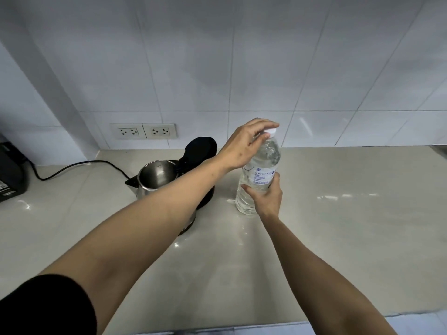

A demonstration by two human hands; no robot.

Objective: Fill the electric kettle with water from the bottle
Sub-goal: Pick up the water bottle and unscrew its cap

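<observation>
Only one thing here carries any print worth calling: the white label [260, 176] on the bottle [260, 172], with blue lettering in what looks like Thai script across its middle and finer blue lines beneath (too small and blurred to read out). Above the lettering sits a small blue emblem, shape unclear. Far left, the black appliance [11, 174] shows a pale strip low on its front, but nothing on it can be made out.
</observation>
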